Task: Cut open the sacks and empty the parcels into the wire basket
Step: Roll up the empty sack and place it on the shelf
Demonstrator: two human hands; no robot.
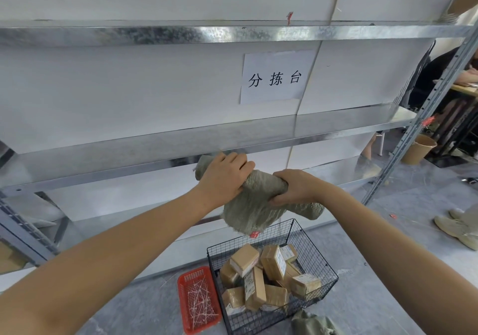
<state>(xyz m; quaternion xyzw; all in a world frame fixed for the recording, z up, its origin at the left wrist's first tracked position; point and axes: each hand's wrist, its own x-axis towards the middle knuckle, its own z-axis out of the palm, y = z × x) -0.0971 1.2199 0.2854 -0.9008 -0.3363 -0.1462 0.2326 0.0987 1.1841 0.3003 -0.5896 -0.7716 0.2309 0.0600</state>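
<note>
Sack [249, 214]: grey-green and limp, held in the air in front of the shelf [181, 140], above the far rim of the basket [310, 246]. It is bunched into a roll that runs left-high to right-low between the two hands. A slack fold hangs down from the roll, with a red tag at its bottom edge.

Left hand [223, 177]: fingers curled over the upper end of the roll, palm down.

Right hand [293, 187]: clenched round the lower end, with a stub of sack poking out past it.

The hands are close together and about equally near the sack.

Basket: directly below the hanging fold, on the floor, holding a heap of tan parcels [271, 259].

The sack looks emptied. Anything left in it would fall straight down from the fold, so I judge the next move to be a shake or a discard.

Also there: a red tray [186, 316] of cut ties just left of the basket, and another sack [313, 324] crumpled at the basket's near corner.
</note>
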